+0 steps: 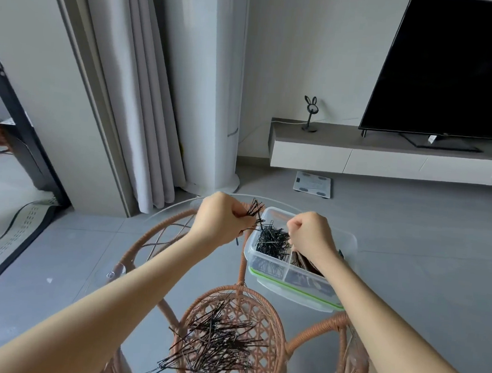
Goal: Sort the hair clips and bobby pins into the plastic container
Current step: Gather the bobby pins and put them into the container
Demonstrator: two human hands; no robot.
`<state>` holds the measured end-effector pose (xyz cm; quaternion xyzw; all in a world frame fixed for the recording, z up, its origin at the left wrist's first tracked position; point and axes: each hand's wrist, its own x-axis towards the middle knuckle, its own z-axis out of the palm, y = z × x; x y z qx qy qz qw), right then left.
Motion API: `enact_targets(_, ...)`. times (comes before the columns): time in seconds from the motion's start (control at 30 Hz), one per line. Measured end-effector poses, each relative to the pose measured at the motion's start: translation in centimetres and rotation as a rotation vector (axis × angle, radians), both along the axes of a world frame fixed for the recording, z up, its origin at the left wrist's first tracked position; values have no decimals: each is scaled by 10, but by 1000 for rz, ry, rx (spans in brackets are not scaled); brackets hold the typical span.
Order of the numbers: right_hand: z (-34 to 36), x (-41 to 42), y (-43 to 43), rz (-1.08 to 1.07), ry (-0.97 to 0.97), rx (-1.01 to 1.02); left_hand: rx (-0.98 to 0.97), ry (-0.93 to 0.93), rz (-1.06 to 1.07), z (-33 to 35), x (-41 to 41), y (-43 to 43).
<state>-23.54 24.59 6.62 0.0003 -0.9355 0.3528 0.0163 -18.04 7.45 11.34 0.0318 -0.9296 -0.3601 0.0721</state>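
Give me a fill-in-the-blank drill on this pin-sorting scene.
1. The left hand grips a bunch of bobby pins that are ____ in colour.
2. The right hand is above the plastic ____.
3. The lid beneath it has a ____ seal.

Missing words: black; container; green.

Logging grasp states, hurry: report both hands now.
Left hand: grips a bunch of black bobby pins.
Right hand: curled above the plastic container; grasp cannot be told.
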Motion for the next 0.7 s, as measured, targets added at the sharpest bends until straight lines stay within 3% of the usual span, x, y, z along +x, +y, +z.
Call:
enact_targets(0.13,10,22,23,25,161,-1,-68,-39,41,-12,-28,30)
enact_targets(0.3,14,48,43,106,186,-41,-294,-106,39,-40,-49,68)
enact_targets(0.53,8,62,52,189,172,-29,-528,-454,-298,-27,-50,81)
enact_targets(0.7,8,69,47,214,189,-58,-430,-429,-307,-18,-47,60)
